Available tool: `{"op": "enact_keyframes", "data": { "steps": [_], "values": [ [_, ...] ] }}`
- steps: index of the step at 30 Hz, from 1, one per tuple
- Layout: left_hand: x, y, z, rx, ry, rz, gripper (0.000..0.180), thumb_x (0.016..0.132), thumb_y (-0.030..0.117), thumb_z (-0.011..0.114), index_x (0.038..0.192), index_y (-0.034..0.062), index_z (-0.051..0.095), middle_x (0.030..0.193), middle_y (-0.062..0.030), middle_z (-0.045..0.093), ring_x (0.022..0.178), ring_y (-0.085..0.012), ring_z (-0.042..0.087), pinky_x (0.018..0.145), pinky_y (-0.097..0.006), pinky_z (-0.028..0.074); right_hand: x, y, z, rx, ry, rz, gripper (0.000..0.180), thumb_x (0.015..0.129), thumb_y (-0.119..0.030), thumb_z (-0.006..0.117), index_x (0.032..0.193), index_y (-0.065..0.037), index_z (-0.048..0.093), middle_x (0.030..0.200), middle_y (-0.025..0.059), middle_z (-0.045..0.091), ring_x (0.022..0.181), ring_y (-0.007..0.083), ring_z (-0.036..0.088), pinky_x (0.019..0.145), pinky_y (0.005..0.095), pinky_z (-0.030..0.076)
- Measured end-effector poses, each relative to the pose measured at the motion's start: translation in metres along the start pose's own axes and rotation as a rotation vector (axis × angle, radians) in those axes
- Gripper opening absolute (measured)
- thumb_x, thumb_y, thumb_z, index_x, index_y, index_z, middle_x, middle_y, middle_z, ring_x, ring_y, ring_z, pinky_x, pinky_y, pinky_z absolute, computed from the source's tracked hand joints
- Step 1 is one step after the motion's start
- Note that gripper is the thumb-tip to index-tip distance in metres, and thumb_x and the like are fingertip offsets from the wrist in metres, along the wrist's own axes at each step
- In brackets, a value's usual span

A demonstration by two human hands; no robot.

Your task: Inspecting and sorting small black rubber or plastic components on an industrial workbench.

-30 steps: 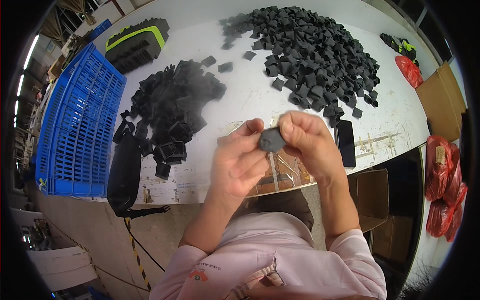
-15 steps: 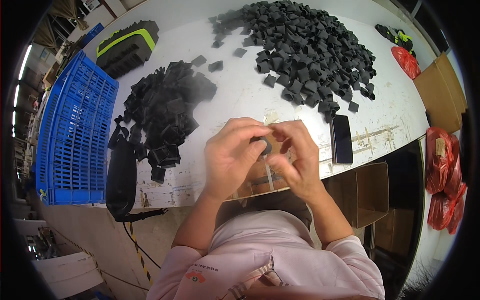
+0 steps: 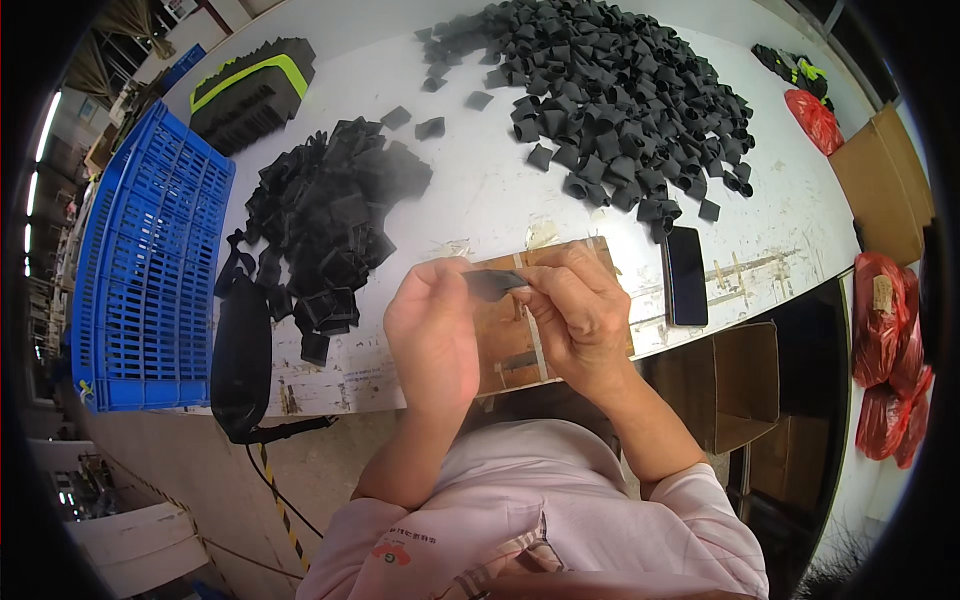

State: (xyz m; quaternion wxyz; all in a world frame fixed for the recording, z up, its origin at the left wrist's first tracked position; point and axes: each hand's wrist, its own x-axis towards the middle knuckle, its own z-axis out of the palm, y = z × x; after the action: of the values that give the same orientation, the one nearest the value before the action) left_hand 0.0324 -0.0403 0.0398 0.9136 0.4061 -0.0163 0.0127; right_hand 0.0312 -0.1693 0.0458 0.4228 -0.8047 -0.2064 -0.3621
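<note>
Head view:
- Your left hand (image 3: 432, 335) and right hand (image 3: 578, 312): fingers closed, pinching one black foam piece (image 3: 492, 284) between them, above the wooden board (image 3: 505, 340).
- Phone (image 3: 685, 275): just right of board.
- Blue crate (image 3: 145, 260): far left.

A workshop is indicated by a worn white worktable (image 3: 480, 215) heaped with black foam pieces (image 3: 620, 90), a blue plastic crate (image 3: 140, 270) and cardboard boxes (image 3: 885, 180).

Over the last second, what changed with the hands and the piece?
Both hands, left hand and right hand, came down from in front of the table toward its near edge, keeping hold of the small black foam piece between their fingertips; it now lies flatter. Unchanged: both black foam piles, the blue crate, the phone.
</note>
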Motion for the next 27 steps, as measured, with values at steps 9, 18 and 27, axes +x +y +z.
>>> {"op": "enact_keyframes", "data": {
  "steps": [9,18,27],
  "values": [
    [-0.007,-0.01,-0.01,0.418,-0.02,0.219,0.009,0.087,0.009,0.052,0.087,0.0008,0.054,0.084,-0.0028,0.054,0.077,-0.0089,0.048,0.073,-0.021,0.038,-0.011,0.003,0.005,-0.006,-0.054,0.037,0.01,0.067,0.003,0.063,0.074,0.001,0.057,0.066,0.0091,0.048,0.056,0.022,0.045,0.05,0.0311,0.037],
    [0.002,0.0,-0.133,1.808,0.379,0.434,0.045,0.068,0.005,0.062,0.11,0.002,0.047,0.117,-0.0165,0.043,0.109,-0.0338,0.039,0.089,-0.042,0.033,-0.007,0.05,-0.007,0.459,0.023,0.742,0.037,0.087,-0.032,0.052,0.095,0.003,0.059,0.065,0.0013,0.054,0.052,0.0051,0.043,0.045,0.0189,0.033],
    [0.045,-0.002,-0.209,2.179,0.373,0.21,0.057,0.071,0.011,0.062,0.123,0.0055,0.04,0.124,-0.0176,0.04,0.11,-0.0343,0.039,0.086,-0.047,0.034,-0.078,0.057,0.019,0.34,-0.208,0.953,0.034,0.09,-0.031,0.048,0.072,-0.002,0.053,0.062,-0.0002,0.05,0.051,0.0055,0.042,0.045,0.0199,0.033]
  ]
}}
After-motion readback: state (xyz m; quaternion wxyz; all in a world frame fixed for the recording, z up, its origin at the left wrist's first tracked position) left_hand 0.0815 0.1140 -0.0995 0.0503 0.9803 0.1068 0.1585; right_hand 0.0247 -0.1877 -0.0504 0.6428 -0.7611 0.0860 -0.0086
